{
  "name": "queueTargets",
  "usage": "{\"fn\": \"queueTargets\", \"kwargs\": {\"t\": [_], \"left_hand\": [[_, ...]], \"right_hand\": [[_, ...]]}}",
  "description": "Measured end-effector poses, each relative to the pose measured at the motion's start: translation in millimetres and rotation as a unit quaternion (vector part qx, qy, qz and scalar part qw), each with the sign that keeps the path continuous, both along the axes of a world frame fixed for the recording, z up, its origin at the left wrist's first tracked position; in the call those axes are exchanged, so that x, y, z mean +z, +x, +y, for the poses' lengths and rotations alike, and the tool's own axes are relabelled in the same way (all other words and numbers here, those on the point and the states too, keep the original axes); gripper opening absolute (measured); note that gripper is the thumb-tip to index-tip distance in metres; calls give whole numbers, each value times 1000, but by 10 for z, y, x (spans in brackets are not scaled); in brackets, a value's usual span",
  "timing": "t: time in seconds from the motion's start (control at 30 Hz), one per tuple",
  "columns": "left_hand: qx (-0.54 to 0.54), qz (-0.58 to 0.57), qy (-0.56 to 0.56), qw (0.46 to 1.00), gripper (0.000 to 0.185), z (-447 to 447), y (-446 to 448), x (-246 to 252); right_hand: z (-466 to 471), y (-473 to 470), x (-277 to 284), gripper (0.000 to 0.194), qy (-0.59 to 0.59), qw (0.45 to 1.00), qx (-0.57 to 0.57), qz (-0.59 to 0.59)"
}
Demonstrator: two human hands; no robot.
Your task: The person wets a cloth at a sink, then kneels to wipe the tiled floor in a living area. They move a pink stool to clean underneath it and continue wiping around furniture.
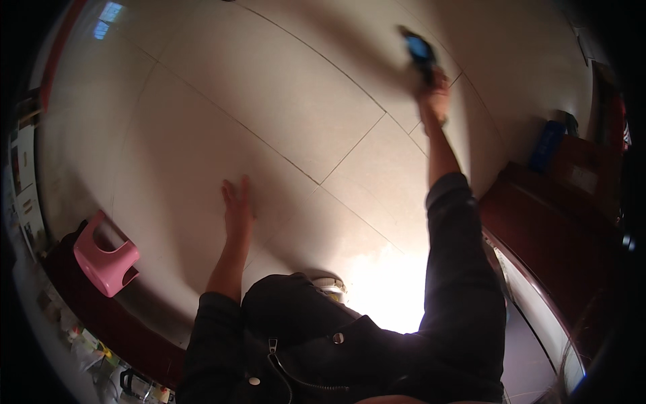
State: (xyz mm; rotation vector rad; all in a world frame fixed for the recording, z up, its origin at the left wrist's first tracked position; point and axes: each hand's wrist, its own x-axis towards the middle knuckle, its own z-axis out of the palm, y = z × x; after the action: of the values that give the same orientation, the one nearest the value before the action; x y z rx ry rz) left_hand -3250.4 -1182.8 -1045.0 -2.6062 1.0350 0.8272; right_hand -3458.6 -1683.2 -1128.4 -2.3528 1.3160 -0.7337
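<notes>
My right hand (435, 96) reaches far forward, gripping a dark handheld object (420, 50) with a glossy blue patch. Motion blur hides what kind of object it is. Beneath both hands lies a pale tiled floor (313, 136) with dark joints. My left hand (238, 212) hangs over the tiles with its fingers apart, holding nothing. A light-coloured shoe (330, 286) shows below my dark jacket (303, 323).
A pink plastic stool (101, 267) is at the left, by a dark red ledge (101, 328) with several items beyond it. Dark red wooden furniture (550, 217) lines the right, near a blue box (546, 146) and a brown box (575, 164).
</notes>
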Motion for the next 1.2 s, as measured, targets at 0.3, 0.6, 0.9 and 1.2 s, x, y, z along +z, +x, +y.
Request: {"fn": "queueTargets", "kwargs": {"t": [0.3, 0.6, 0.9, 1.2], "left_hand": [[-59, -31, 21, 998, 93, -100, -4, 43], [-58, -81, -43, 994, 89, 87, -43, -229], [-23, -38, 7, 999, 95, -9, -9, -1], [-75, -99, -60, 990, 74, 300, -5, -500]], "right_hand": [[-279, -2843, -796, 61, 99, 839, -526, 99], [-1427, 567, -395, 76, 49, 935, -273, 223], [1438, 3771, -4, 51, -201, 926, 318, 39], [3484, 1427, 376, 47, 58, 881, 467, 50]]}}
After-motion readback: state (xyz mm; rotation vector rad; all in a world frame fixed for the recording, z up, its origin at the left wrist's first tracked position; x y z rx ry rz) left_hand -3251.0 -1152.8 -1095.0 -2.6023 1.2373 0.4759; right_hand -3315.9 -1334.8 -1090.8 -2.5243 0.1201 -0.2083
